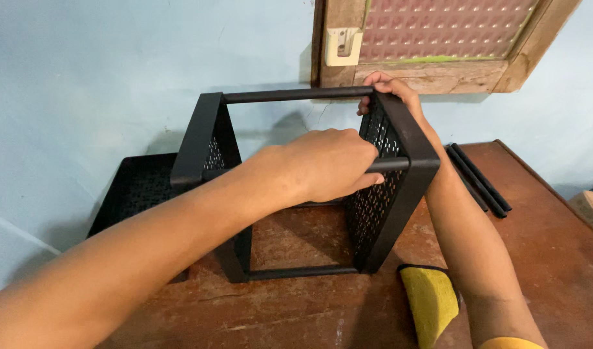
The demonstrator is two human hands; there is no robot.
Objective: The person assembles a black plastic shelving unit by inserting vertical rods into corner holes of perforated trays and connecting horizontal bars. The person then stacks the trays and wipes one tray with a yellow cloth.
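A black metal rack frame (199, 139) stands on a worn wooden table (555, 258). It has two perforated side panels joined by round black rods. My left hand (329, 165) is closed around the near top rod where it meets the right panel (400, 187). My right hand (390, 94) grips the far top corner of that right panel, its forearm running down the outside of the frame.
A black perforated tray (138, 187) leans against the pale blue wall at the left. Loose black rods (480, 178) lie on the table to the right. A yellow cloth (432, 300) lies near the front edge. A wooden window frame (432, 74) is above.
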